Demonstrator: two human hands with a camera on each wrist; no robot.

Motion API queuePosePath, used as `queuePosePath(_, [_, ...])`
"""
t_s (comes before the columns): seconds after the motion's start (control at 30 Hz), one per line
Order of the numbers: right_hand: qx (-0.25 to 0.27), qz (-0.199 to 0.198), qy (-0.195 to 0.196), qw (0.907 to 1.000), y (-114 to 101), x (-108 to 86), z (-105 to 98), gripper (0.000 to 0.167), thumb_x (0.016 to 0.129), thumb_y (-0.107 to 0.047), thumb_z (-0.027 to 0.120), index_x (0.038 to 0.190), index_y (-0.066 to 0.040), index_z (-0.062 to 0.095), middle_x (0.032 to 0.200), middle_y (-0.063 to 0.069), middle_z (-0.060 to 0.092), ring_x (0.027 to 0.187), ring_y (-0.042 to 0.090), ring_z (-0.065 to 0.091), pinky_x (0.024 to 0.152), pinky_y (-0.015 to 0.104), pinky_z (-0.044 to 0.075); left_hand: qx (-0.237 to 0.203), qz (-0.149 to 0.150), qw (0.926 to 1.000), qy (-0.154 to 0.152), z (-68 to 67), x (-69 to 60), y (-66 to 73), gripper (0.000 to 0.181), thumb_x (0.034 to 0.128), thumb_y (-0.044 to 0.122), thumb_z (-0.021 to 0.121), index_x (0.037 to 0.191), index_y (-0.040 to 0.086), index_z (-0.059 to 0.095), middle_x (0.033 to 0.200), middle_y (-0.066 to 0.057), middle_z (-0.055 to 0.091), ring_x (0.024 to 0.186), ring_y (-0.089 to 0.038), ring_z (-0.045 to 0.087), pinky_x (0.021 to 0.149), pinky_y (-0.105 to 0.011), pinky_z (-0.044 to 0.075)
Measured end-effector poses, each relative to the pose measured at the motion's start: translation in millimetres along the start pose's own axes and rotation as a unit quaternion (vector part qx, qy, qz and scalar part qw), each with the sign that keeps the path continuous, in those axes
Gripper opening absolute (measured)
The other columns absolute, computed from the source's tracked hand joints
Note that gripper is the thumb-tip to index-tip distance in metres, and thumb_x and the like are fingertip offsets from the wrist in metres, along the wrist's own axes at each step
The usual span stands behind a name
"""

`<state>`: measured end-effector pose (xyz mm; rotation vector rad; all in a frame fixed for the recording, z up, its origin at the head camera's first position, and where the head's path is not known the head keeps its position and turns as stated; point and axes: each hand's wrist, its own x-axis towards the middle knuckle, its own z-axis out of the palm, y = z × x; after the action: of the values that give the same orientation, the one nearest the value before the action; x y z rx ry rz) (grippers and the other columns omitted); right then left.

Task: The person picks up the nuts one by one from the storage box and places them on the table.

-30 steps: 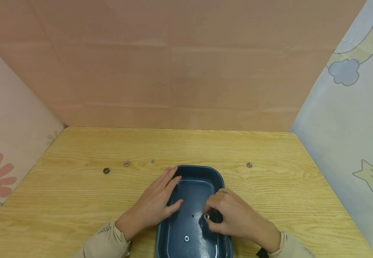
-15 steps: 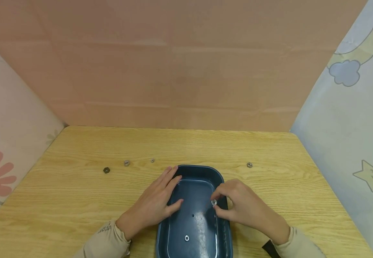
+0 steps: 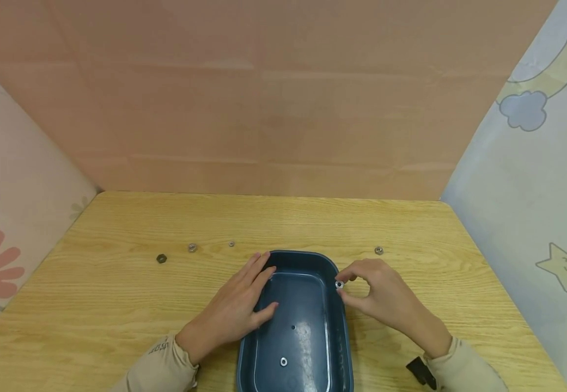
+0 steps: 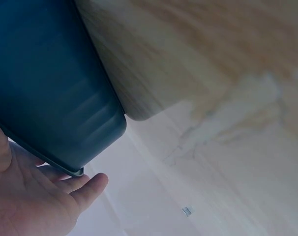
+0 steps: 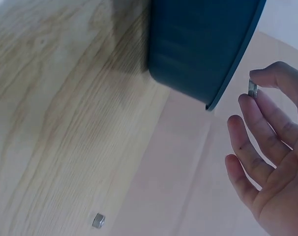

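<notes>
A dark blue rectangular tray [image 3: 297, 305] lies on the wooden table, cut off by the bottom of the head view. My left hand [image 3: 231, 307] rests over its left rim, fingers fairly straight and thumb reaching inside. Above the right rim, my right hand [image 3: 386, 294] pinches a small silver nut [image 3: 339, 284] between thumb and fingertip. The right wrist view shows this nut [image 5: 252, 88] edge-on, with the other fingers loosely bent. Inside the tray lie another silver nut [image 3: 284, 361] and a tiny dark nut-like piece [image 3: 293, 327].
Beyond the tray on the left lie a dark nut [image 3: 162, 258], a silver nut [image 3: 192, 247] and a smaller nut [image 3: 231, 244]. One more silver nut [image 3: 378, 250] sits back right. Patterned panels stand at both sides, with a brown sheet [image 3: 263, 109] behind.
My right hand has lifted the nut from low inside the tray and carried it away from me and rightward to above the right rim. The left hand has stayed in place.
</notes>
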<state>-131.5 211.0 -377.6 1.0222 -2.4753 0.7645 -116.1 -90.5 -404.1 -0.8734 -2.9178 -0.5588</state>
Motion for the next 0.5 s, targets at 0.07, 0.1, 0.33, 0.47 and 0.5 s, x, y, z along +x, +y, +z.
queuePosePath(0.07, [-0.005,0.005,0.003,1.0,3,-0.8,-1,0.026,0.067,-0.003,0.082,0.087,-0.018,0.073,0.082,-0.012,0.072,0.075,0.007,0.063,0.068,0.021,0.053,-0.001,-0.002,1.0,-0.001,0.0,0.1,0.2,0.068,0.0926,0.043,0.065,0.145,0.004,0.048,0.16,-0.019,0.032,0.149,-0.037,0.03,0.115,-0.054,0.037])
queuePosePath(0.1, [-0.009,0.007,0.005,0.9999,5,-1.1,-2,0.026,0.067,-0.003,0.082,0.086,-0.018,0.073,0.082,-0.012,0.072,0.075,0.006,0.062,0.068,0.021,0.053,-0.001,-0.003,1.0,-0.001,0.1,0.1,0.3,0.068,0.0925,0.043,0.065,0.145,0.004,0.048,0.16,-0.018,0.031,0.149,-0.036,0.03,0.115,-0.054,0.037])
queuePosePath(0.33, [-0.031,0.042,0.006,0.9986,15,-2.8,-7,0.022,0.07,-0.006,0.082,0.085,-0.019,0.073,0.082,-0.013,0.071,0.073,0.005,0.06,0.066,0.023,0.051,-0.002,-0.01,0.9999,-0.006,1.1,-0.5,0.1,0.068,0.0925,0.043,0.065,0.145,0.005,0.047,0.161,-0.017,0.03,0.149,-0.036,0.03,0.115,-0.054,0.037])
queuePosePath(0.47, [-0.036,0.051,0.013,0.998,21,-3.9,-9,0.025,0.069,-0.002,0.081,0.086,-0.019,0.074,0.082,-0.012,0.072,0.073,0.004,0.06,0.067,0.025,0.052,-0.005,-0.01,0.9999,-0.004,0.8,-0.5,0.0,0.068,0.0924,0.043,0.066,0.145,0.005,0.047,0.161,-0.018,0.03,0.149,-0.036,0.03,0.114,-0.054,0.037])
queuePosePath(0.5, [-0.036,0.052,0.014,0.9979,22,-4.1,-9,0.025,0.069,-0.001,0.081,0.086,-0.018,0.074,0.082,-0.012,0.072,0.073,0.003,0.06,0.066,0.025,0.053,-0.005,-0.009,0.9999,-0.004,0.7,-0.5,-0.1,0.068,0.0923,0.043,0.066,0.145,0.005,0.047,0.161,-0.018,0.031,0.149,-0.036,0.03,0.114,-0.054,0.037])
